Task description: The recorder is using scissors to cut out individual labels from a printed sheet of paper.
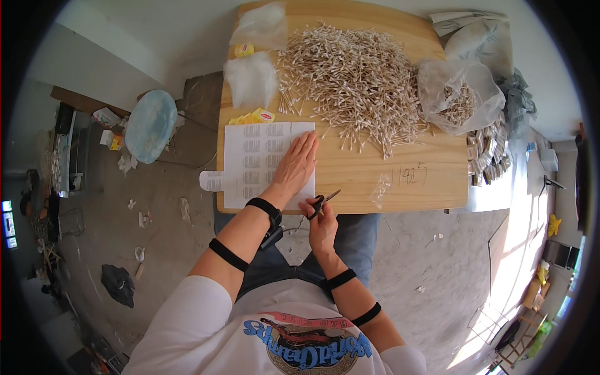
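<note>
I'm seeing the left hand (292,167) lying flat, fingers straight, on the paper sheet (265,169) at the worktop's (356,199) near left corner; the right hand (322,227) is grasping scissors (319,205) at the near edge. Rows of print (252,161) are showing too small for me to read; handwritten digits (409,175) are marking the near right corner. Cotton swabs (356,81) are lying heaped toward the far edge, and scraps (420,289) are dotting the floor (412,262).

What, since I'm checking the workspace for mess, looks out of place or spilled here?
Mostly the floor: white scraps and a crumpled dark item lie loose left of the wooden table, as if dropped. On the white sheet, a rounded tab also juts past the table's left edge.
</note>
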The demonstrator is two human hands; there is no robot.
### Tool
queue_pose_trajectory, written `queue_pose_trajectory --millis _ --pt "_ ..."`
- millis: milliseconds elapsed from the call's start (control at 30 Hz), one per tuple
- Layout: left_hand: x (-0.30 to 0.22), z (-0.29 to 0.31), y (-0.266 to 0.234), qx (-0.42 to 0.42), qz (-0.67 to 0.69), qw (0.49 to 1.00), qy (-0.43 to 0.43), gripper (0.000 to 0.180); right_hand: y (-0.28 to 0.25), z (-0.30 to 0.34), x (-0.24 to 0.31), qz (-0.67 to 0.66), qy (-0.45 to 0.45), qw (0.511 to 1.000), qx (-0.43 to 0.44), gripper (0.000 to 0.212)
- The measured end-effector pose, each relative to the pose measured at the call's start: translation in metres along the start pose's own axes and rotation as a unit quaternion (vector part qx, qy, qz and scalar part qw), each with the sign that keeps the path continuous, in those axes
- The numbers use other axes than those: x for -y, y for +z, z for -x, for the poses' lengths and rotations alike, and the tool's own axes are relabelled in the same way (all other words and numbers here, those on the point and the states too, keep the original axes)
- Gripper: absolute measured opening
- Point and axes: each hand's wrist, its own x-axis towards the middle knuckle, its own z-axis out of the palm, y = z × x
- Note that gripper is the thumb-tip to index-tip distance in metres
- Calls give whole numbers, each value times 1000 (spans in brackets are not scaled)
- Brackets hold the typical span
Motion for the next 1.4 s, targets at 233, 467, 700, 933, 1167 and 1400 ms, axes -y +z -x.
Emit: queue_pose_trajectory --millis 233,467,700,933,1167,1400 --pt "17 -13 6 -13 19 1000 4 44 3 0 3 -38 5 999 -21 12" --pt "25 -17 -11 55 2 998 13 48 2 0 0 -1 3 1000 -18 14" --pt "6 15 -1 17 -18 1000 -2 52 5 2 4 63 -24 997 -22 17" --pt "-1 11 -15 42 -5 999 16 60 2 -1 -1 42 -20 999 -27 15" --pt "17 -18 -5 21 -62 998 14 59 3 -2 -8 33 -13 999 -12 14" --pt "8 -16 -1 38 -39 999 -3 60 1 1 -3 50 -43 998 -24 13"
